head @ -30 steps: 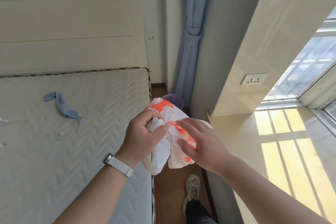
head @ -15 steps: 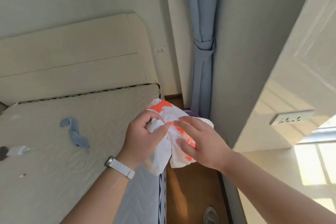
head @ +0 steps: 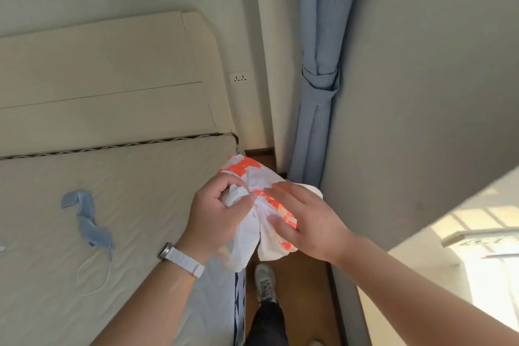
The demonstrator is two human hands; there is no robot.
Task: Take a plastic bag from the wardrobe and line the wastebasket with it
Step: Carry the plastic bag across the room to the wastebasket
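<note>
The left hand (head: 216, 213) is curled tight around a bunched wad of the plastic bag (head: 252, 174), thumb and forefinger pinching the crumpled white film; a white-strapped watch (head: 182, 258) sits on that wrist; the right hand (head: 309, 222) lies against the bag's other side, fingers nearly straight across the top and thumb pressed in beneath, a fold of the film nipped between them. The bag is white with orange print, held up in the air between both hands, just past the corner of the mattress (head: 112, 191); its loose ends hang below the hands, over the wooden floor (head: 303, 289). Below the bag a pale shoe (head: 265, 281) and a dark trouser leg stand in the narrow gap beside the bed. On the bare mattress lies a blue face mask (head: 87, 222) with a thin white ear loop trailing from it; behind it rises a cream headboard (head: 98, 78), with a wall socket (head: 238, 77) just beside it. A blue curtain (head: 317, 64), tied back, hangs in the corner; a sunlit ledge (head: 449, 275) runs along the right.
</note>
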